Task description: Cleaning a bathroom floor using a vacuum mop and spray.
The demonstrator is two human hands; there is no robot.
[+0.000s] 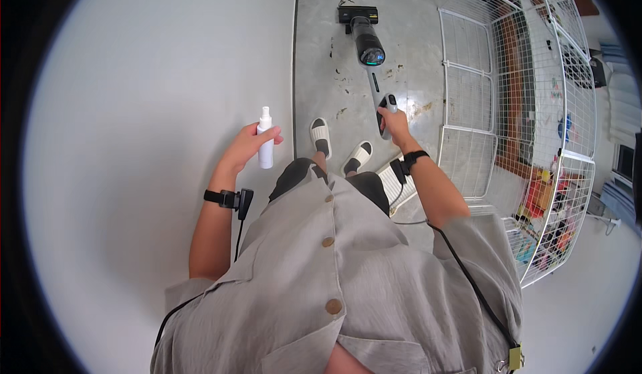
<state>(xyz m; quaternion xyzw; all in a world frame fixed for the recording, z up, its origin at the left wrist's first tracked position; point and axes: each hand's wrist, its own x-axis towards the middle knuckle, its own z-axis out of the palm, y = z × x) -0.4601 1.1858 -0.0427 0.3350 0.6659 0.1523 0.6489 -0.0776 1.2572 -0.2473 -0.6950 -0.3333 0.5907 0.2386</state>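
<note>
My left hand (249, 144) holds a small white spray bottle (265, 145) upright, its nozzle pointing up, close to the white wall. The fingers wrap behind the bottle and the thumb lies across its front. My right hand (394, 124) grips the looped handle of a grey and black upright floor cleaner (370, 48). A lit display shows on top of its body. The cleaner's black floor head (358, 14) rests on the grey floor ahead of me, with dark debris at its far edge.
Dark scraps (342, 113) and brownish smears (423, 108) mark the grey floor (321, 48). A white wire-mesh pen (466, 100) stands along the right, with colourful items behind it. The white wall (150, 73) runs close on my left. A cream ridged panel (397, 183) lies beside my right leg.
</note>
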